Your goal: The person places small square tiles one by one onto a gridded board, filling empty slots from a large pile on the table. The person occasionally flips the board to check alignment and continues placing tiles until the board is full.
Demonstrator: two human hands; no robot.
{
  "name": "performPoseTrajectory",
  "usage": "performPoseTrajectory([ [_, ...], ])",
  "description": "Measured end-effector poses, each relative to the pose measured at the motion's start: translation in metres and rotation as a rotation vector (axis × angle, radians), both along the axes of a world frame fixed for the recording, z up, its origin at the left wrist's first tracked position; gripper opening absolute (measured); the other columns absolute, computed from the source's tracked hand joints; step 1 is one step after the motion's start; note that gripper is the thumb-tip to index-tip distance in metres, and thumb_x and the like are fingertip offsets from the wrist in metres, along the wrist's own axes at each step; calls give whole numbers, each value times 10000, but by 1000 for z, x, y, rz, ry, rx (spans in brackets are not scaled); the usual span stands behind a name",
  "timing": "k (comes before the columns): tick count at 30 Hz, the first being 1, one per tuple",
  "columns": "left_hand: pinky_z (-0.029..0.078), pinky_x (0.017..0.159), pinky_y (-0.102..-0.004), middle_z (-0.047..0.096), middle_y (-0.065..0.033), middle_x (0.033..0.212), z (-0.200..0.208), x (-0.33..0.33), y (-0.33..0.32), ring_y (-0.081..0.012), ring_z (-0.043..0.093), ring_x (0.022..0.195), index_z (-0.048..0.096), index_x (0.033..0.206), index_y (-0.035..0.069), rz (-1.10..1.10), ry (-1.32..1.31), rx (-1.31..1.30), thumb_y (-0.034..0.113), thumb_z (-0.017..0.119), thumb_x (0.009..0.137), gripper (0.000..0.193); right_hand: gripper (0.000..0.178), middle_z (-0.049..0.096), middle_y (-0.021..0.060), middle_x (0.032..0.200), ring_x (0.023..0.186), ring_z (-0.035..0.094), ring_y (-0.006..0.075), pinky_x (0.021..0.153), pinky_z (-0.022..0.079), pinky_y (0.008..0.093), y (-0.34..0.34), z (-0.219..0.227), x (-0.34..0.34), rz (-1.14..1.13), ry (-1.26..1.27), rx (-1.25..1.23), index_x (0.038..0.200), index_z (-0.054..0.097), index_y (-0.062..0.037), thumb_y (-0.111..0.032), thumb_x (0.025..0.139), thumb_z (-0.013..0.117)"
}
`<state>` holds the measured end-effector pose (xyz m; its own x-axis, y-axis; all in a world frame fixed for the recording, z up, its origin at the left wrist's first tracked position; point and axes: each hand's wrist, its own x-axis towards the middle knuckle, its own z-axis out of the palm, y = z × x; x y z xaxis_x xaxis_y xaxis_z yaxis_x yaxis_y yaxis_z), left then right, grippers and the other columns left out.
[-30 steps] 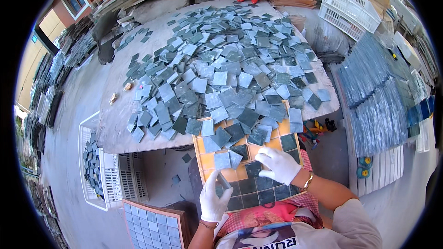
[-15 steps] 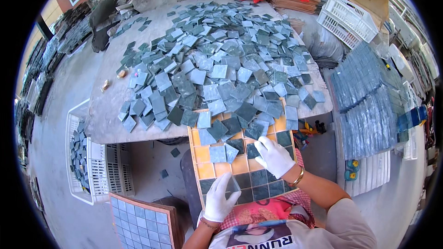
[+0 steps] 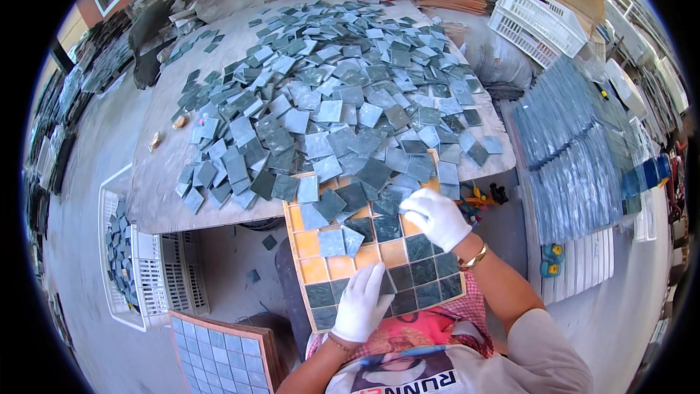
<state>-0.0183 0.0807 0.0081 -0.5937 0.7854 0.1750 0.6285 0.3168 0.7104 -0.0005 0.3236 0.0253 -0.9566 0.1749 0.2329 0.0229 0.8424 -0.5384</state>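
Both my hands wear white gloves over a wooden grid tray in my lap. Its near rows hold dark green stone tiles, while several farther cells show bare orange wood. At the near rows, my left hand pinches a small square stone tile tilted on edge. My right hand, fingers curled together, is above the tray's far right part; what it pinches, if anything, is hidden. Loose tiles, including a pale one, lie unevenly over the far left cells.
A large heap of loose tiles covers the table ahead. At left stands a white crate with tiles; below it, a filled tile tray. Stacked tile sheets and a white basket are at right.
My right hand has lifted off the tray's right cells and moved slightly away from me. My left hand has shifted right and slightly up with its tile. The whole view has shifted a little.
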Motion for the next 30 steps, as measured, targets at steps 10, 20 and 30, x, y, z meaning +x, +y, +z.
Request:
performPoseTrajectory([
  [10,452,908,-414,504,-141,1188,-9,-8,56,-341,504,1074,485,1211,0,75,190,-126,101,755,637,642,280,626,79,990,911,616,246,806,497,357,-26,-23,3,-32,-43,302,1098,592,-70,-116,827,539],
  [20,461,851,-389,514,-105,1109,-25,-19,51,-309,515,998,597,1112,44,-19,239,-94,137,740,672,472,272,637,92,964,900,613,285,776,507,386,14,-15,4,-154,109,79,1085,607,-97,-172,826,641],
  [30,457,867,-376,539,-125,1114,-25,-41,44,-319,521,993,575,1152,4,-179,159,9,88,701,701,476,537,496,108,1156,1024,564,292,842,501,387,25,0,-32,81,-166,213,1166,535,-76,-169,691,767],
])
